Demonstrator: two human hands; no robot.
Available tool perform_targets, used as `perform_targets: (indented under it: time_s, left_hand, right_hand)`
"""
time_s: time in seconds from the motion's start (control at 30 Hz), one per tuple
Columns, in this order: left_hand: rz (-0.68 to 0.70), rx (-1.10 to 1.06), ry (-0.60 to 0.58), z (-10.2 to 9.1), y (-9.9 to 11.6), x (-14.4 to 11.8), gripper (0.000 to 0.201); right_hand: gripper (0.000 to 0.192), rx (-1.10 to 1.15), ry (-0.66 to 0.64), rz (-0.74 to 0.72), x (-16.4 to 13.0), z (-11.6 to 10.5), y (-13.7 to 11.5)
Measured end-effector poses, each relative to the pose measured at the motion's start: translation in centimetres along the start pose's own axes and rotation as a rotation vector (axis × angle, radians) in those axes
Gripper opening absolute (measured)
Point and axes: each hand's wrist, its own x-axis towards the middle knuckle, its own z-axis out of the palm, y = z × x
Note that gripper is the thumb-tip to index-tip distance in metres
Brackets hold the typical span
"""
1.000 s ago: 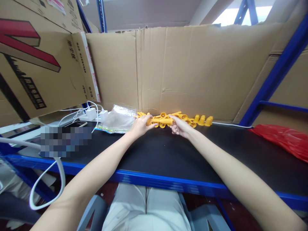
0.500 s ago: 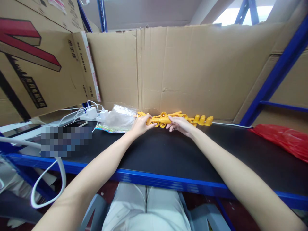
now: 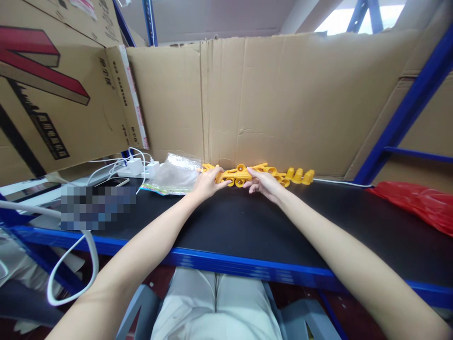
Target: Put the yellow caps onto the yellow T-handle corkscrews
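Observation:
Between both hands is a long yellow plastic piece point(image 3: 236, 175), lying roughly level just above the black tabletop. My left hand point(image 3: 208, 183) is closed around its left end, thumb along the near side. At the other end, the thumb and fingers of my right hand point(image 3: 264, 183) pinch it, and the lower fingers are curled. Loose yellow cup-shaped parts point(image 3: 239, 183) and yellow sticks point(image 3: 262, 166) lie right behind and below the held piece. Farther right, several yellow stepped cups point(image 3: 299, 176) stand in a group. My fingers hide part of the piece's ends.
A clear plastic bag point(image 3: 177, 174) lies left of my left hand. Beyond it are white chargers point(image 3: 134, 166) with cables. A cardboard wall point(image 3: 283, 104) closes off the back. At the right lies a red plastic bag point(image 3: 417, 200). The blue shelf edge point(image 3: 247, 268) runs in front.
My right hand has shifted very slightly left along the yellow piece. My left hand keeps its place, and the loose parts look the same.

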Motion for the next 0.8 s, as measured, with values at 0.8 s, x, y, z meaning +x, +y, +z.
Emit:
perform_targets:
  time_s: [0.8]
  left_hand:
    - [-0.228, 0.205, -0.452, 2.2, -4.5, -0.5, 0.035]
  right_hand:
    - [0.029, -1.222, 0.592, -0.580, 4.2, -2.9, -1.0]
